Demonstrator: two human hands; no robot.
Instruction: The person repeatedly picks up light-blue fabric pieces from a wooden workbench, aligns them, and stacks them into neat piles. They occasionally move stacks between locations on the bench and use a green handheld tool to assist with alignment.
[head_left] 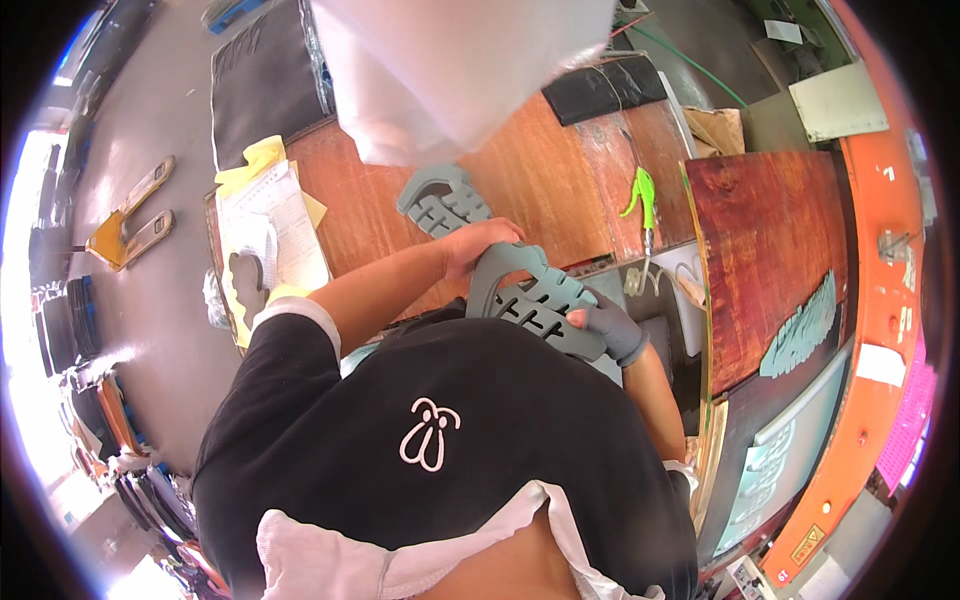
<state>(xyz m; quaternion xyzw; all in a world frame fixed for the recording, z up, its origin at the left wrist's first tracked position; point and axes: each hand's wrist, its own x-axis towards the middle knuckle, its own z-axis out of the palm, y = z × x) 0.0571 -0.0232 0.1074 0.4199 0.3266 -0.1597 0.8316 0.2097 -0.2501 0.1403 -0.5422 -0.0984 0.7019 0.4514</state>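
Observation:
At the near edge of the wooden table, in front of my chest, I hold a grey-green moulded foam sole (540, 305) with slots and a scalloped edge. My left hand (484, 245) is bare and closed over its upper left end. On its right side my right hand (612, 330), in a grey glove with bare fingertips, grips the edge. A similar grey-green piece (445, 203) lies on the table just beyond my left hand. My body hides the lower part of the held sole.
A pale translucent plastic sheet (460, 70) hangs over the far table. Papers (275, 235) lie at the left, a green air blow gun (643, 198) at the right. Beyond it stands a reddish wooden board (765, 250) beside an orange machine frame (875, 240). A yellow pallet jack (120, 235) is on the floor.

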